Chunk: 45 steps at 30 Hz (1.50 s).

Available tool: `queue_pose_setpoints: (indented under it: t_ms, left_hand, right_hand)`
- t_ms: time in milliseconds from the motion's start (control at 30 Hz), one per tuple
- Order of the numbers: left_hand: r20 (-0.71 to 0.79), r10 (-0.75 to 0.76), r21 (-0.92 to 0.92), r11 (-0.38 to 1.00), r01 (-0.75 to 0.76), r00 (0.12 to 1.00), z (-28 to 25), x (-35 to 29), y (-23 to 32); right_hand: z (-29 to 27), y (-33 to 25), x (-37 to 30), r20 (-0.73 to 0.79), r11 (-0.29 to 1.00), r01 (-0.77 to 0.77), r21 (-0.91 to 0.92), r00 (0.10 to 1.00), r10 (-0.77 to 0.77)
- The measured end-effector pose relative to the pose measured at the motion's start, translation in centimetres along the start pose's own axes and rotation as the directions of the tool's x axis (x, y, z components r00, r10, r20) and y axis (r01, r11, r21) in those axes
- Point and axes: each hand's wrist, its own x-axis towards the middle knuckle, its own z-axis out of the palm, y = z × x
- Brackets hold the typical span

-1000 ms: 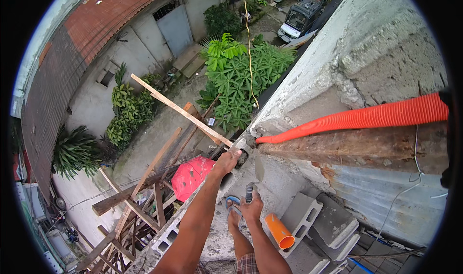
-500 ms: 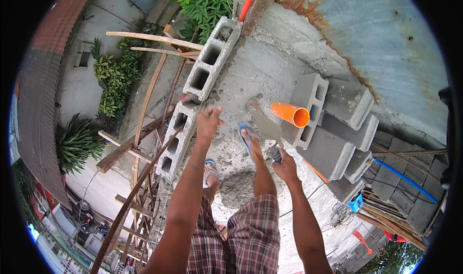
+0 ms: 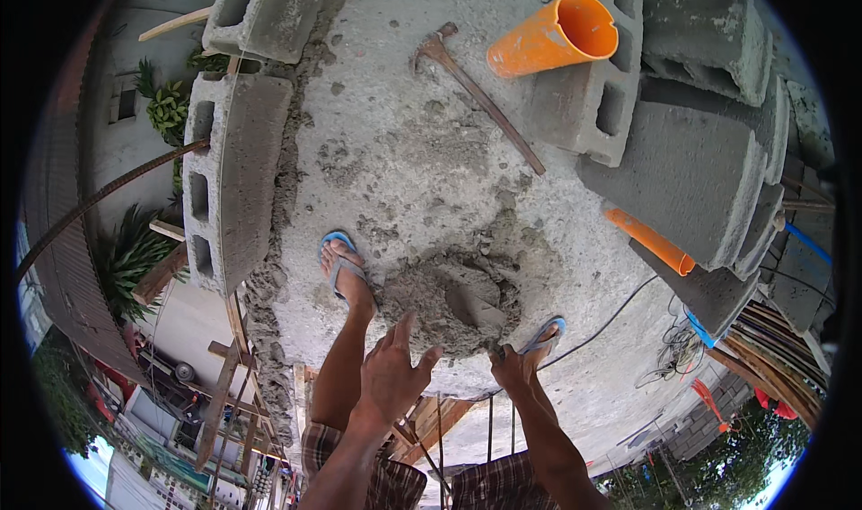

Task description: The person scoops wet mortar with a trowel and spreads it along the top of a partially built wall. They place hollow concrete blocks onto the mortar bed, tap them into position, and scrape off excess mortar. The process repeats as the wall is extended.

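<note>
A heap of wet grey mortar (image 3: pixel 415 296) lies on the concrete floor between my feet. My right hand (image 3: pixel 510 368) is closed round the handle of a trowel (image 3: pixel 478 309) at the heap's near right edge. The trowel's blade is in the mortar and partly covered by it. Just short of the heap, my left hand (image 3: pixel 393 373) is open with its fingers spread, holding nothing.
A row of hollow concrete blocks (image 3: pixel 256 164) runs along the left edge, with rebar sticking out. Ahead lie a hammer (image 3: pixel 480 97) and an orange pipe (image 3: pixel 543 43). Stacked blocks (image 3: pixel 682 169) stand at the right, near a dark cable (image 3: pixel 602 329).
My view has swung down from the block wall to the mortar heap. The trowel has moved from beside the hammer into the mortar. My left hand has drawn back from the block row.
</note>
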Motion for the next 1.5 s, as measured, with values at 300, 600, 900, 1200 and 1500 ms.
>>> queue_pose_setpoints:
  t_ms: [300,600,900,1200,1500]
  left_hand:
    - [0.075,0.085,-0.505,0.862,-0.036,0.994,5.6,-2.1,2.8]
    - [-0.099,0.108,-0.385,0.913,-0.138,0.989,8.7,-2.1,-2.2]
    - [-0.465,0.063,-0.679,0.614,-0.402,0.883,-3.3,0.9,-6.2]
    - [-0.698,0.152,-0.569,0.475,-0.671,0.699,-30.3,1.8,-3.4]
    - [-0.615,-0.118,-0.439,0.873,-0.214,0.780,-47.3,15.4,-1.1]
  right_hand:
    - [1.3,14.0,8.1,-0.283,0.968,0.251,-0.004,0.928,-0.242]
    - [3.9,3.7,6.6,-0.174,0.914,0.385,0.127,0.916,-0.362]
    - [-5.8,-10.5,-8.8,-0.376,0.905,0.391,0.165,0.874,-0.309]
    - [-7.6,-37.3,-6.4,-0.473,0.556,0.521,0.648,0.847,-0.242]
    - [-14.6,-59.6,-5.6,-0.490,0.273,0.555,0.786,0.828,-0.273]
